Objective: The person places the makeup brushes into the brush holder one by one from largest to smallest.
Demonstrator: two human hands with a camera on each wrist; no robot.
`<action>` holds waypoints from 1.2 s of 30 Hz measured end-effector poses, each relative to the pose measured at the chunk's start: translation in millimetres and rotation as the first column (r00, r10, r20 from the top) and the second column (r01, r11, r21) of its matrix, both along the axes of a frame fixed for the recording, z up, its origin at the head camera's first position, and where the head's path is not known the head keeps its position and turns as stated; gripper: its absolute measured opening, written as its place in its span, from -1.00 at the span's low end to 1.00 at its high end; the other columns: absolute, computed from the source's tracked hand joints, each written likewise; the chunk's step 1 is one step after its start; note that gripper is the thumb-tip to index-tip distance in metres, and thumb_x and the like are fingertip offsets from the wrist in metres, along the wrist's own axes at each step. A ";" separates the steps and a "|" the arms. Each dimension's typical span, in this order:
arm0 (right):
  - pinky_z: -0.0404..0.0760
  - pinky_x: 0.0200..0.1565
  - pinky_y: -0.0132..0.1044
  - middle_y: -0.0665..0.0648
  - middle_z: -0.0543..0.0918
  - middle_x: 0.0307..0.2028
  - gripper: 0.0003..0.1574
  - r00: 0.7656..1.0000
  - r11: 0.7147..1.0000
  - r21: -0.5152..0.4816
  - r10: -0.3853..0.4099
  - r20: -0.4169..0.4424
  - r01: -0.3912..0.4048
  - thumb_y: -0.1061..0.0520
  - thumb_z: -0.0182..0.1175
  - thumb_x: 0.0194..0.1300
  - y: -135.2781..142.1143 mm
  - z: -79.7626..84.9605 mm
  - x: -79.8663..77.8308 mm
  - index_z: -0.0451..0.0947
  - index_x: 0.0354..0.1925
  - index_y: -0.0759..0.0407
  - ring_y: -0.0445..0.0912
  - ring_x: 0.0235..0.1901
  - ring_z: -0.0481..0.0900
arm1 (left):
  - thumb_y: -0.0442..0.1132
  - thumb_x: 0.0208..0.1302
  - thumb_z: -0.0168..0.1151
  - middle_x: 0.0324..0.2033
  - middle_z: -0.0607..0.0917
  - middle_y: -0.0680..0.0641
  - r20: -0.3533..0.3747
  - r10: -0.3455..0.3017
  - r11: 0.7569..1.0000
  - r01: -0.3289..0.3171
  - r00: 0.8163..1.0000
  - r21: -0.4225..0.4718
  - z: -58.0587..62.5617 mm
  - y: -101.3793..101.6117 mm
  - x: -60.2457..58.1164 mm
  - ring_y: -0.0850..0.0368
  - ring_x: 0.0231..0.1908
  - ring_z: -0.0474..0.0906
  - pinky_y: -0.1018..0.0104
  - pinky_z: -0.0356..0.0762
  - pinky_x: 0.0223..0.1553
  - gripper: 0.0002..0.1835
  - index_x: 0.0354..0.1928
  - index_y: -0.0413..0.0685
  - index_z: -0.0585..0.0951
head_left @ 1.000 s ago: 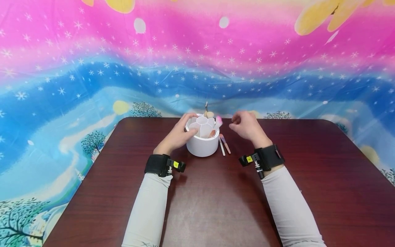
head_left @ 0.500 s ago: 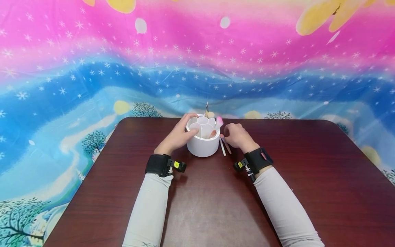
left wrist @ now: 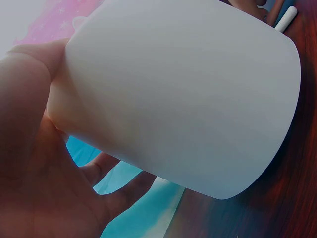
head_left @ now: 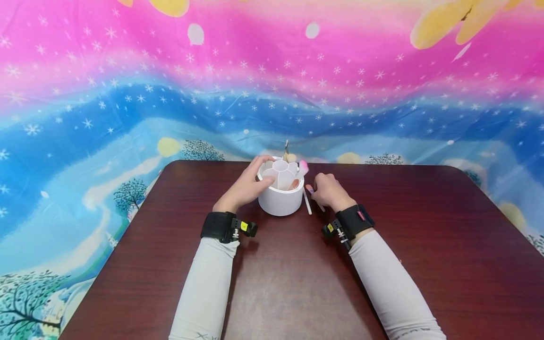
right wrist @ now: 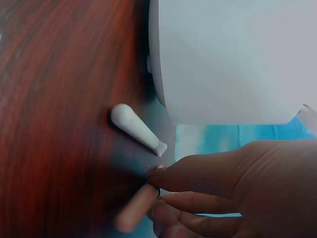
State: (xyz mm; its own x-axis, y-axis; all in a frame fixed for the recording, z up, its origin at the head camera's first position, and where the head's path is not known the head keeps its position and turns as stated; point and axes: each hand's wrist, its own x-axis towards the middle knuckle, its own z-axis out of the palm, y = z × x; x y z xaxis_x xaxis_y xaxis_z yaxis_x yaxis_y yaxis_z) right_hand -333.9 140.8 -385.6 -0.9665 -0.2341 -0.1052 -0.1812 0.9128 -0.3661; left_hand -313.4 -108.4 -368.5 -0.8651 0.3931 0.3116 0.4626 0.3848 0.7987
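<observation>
A round white organizer [head_left: 279, 203] with petal-shaped compartments stands near the table's back edge. My left hand [head_left: 243, 190] holds its left side, thumb over the near rim and fingers toward the far side; the left wrist view shows the thumb [left wrist: 29, 74] against its wall. To its right, my right hand [head_left: 332, 192] pinches a makeup brush with a pinkish-brown handle [right wrist: 137, 207] between thumb and fingers, low over the table. A white-handled brush [right wrist: 134, 126] lies between that brush and the organizer. My right fingers partly hide the pinched brush.
Inside the organizer are a pink-tipped brush [head_left: 303, 166], an orange-brown item [head_left: 294, 184] and a beige item [head_left: 291, 157] at the back. The dark red wooden table [head_left: 272, 283] extends toward me. A patterned cloth [head_left: 272, 71] hangs behind it.
My right hand has come down and left to the brushes and taken hold of the pinkish-brown one, which has shifted slightly right, away from the white-handled one. My left hand stays on the organizer.
</observation>
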 end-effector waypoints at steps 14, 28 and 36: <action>0.35 -0.54 -0.24 0.06 0.47 -0.79 -0.68 0.998 0.999 -0.040 -0.011 -0.064 0.008 0.20 0.22 0.12 17.0 25.2 3.1 0.53 -0.73 0.18 -0.06 -0.71 0.36 | -0.22 0.26 0.10 0.21 0.27 0.01 -0.010 -0.006 1.000 0.006 1.000 -0.003 0.6 0.4 -0.2 0.12 0.17 0.18 -0.04 0.33 0.08 -0.54 0.20 0.08 0.31; 0.54 -0.26 -0.10 0.22 0.64 -0.38 -0.84 0.991 0.976 -0.215 -0.009 -0.135 -0.020 0.26 0.17 0.17 28.6 56.8 14.9 0.54 -0.28 0.36 -0.02 -0.41 0.58 | -0.21 0.27 0.10 0.20 0.27 0.03 -0.008 -0.003 1.000 0.003 1.000 -0.003 -1.5 0.3 -0.8 0.13 0.17 0.17 -0.04 0.30 0.10 -0.56 0.18 0.11 0.31; 0.58 -0.25 -0.13 0.18 0.65 -0.41 -0.87 0.981 0.940 -0.332 0.017 -0.191 -0.081 0.26 0.20 0.16 18.7 78.7 29.1 0.58 -0.28 0.30 -0.06 -0.47 0.62 | -0.22 0.26 0.10 0.20 0.28 0.02 -0.015 -0.002 1.000 0.002 1.000 -0.001 0.4 0.8 0.2 0.12 0.17 0.18 -0.04 0.27 0.12 -0.55 0.20 0.08 0.31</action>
State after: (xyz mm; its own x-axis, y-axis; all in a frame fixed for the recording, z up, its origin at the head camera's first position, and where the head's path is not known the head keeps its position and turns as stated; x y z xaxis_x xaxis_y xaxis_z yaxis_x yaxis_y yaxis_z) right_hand -304.8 159.6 -306.9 -0.9479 -0.2722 0.1654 -0.3154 0.7301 -0.6062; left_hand -313.1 -107.6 -368.1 -0.8594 0.3952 0.3245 0.4756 0.3848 0.7910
